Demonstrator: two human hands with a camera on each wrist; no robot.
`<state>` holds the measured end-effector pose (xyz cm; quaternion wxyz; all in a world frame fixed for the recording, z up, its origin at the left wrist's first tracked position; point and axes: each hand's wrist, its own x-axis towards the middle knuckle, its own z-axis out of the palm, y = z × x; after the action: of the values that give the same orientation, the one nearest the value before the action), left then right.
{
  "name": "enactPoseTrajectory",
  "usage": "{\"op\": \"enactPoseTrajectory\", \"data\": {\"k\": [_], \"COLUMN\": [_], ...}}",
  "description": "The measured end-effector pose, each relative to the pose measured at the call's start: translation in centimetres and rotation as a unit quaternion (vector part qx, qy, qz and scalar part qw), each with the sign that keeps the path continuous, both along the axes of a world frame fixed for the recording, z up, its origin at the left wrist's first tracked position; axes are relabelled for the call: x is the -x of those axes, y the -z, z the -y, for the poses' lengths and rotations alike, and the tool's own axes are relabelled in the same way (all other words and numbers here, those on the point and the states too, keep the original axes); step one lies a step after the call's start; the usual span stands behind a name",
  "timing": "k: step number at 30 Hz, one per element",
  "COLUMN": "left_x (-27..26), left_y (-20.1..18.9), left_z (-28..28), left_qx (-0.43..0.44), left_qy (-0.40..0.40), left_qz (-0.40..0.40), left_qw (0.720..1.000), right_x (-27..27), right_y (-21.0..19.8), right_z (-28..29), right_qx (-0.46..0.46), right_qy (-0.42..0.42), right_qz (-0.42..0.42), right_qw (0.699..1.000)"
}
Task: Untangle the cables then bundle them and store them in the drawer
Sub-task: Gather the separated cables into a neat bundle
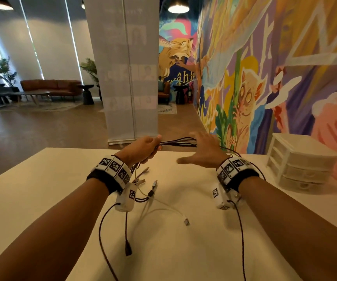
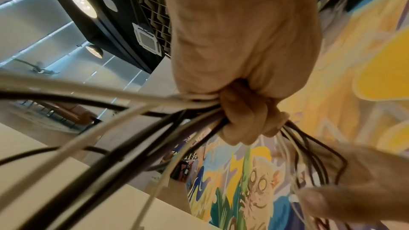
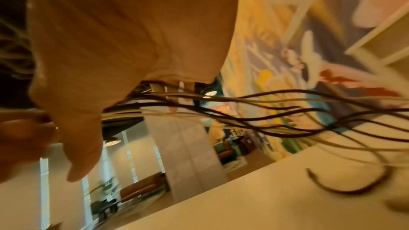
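While the loose plug ends point(image 1: 152, 186) dangle below the left hand point(image 1: 143, 149), which is fisted round the cables point(image 1: 178, 141), the right hand point(image 1: 201, 153) hovers spread wide beside the strands; a pull could snag those plugs and retangle them, and the drawer unit point(image 1: 299, 163) stands shut beyond the right hand

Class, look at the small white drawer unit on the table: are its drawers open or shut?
Shut. All three fronts of the drawer unit sit flush in the head view; no cables inside yet.
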<state>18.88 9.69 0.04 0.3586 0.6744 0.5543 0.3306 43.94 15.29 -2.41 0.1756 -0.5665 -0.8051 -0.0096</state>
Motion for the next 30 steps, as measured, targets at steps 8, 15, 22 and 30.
{"op": "enactPoseTrajectory", "data": {"k": [8, 15, 22, 30], "left_x": [-2.2, 1.4, 4.0, 4.2], "left_y": [0.0, 0.2, 2.6, 3.0], "left_z": [0.4, 1.5, 3.0, 5.0], "left_qx": [-0.047, -0.083, 0.048, 0.164], "left_qy": [-0.013, -0.007, 0.031, 0.092], "left_qz": [-0.085, -0.048, 0.093, 0.311], "left_qw": [0.995, 0.995, 0.994, 0.932], "right_x": [7.0, 4.6, 0.4, -2.6], "right_y": [-0.3, -3.9, -6.8, -5.7], "right_z": [2.6, 0.6, -2.4, -5.2], "right_qx": [-0.174, -0.197, -0.185, -0.131], "right_qy": [-0.085, 0.035, 0.167, 0.218], "right_qz": [-0.008, -0.008, -0.072, -0.107], "right_qw": [0.981, 0.980, 0.966, 0.961]}}
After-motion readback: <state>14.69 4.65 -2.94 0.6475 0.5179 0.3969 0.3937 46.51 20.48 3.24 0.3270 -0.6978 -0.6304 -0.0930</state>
